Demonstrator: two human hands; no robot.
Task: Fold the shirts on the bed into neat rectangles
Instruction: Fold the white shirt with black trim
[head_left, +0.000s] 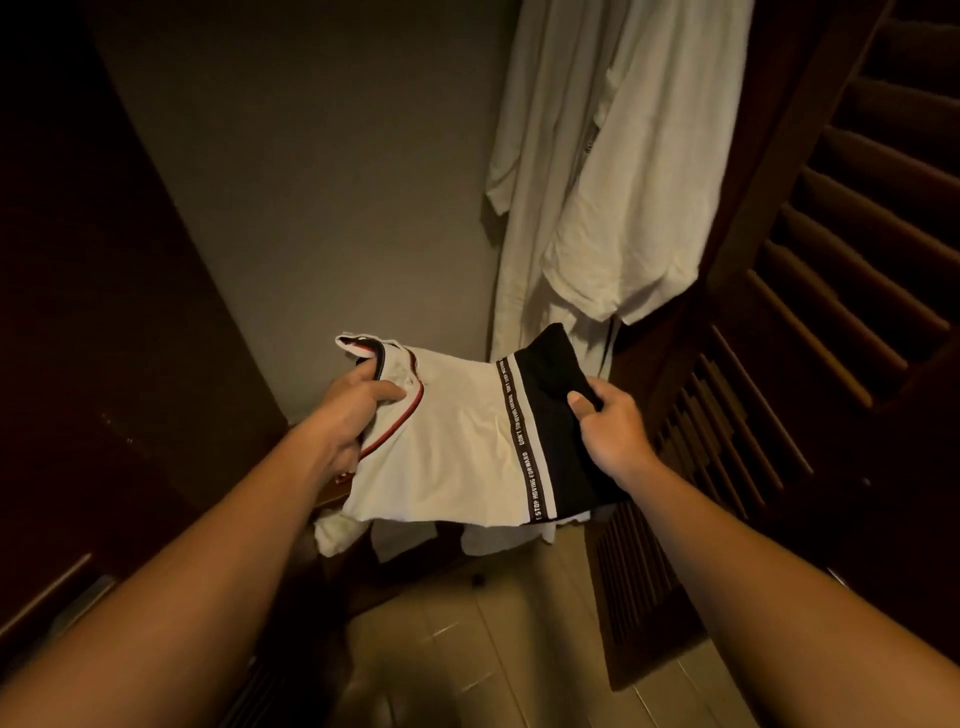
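A folded white shirt with a black lower band and a lettered stripe is held flat in the air in front of me. My left hand grips its collar end, where a red and dark trim shows. My right hand grips the black band end, thumb on top. More white cloth hangs out below the shirt's near edge. No bed is in view.
White garments hang against the wall at the back right. A dark louvred wooden door stands open on the right, and dark wooden panels fill the left. A pale tiled floor lies below.
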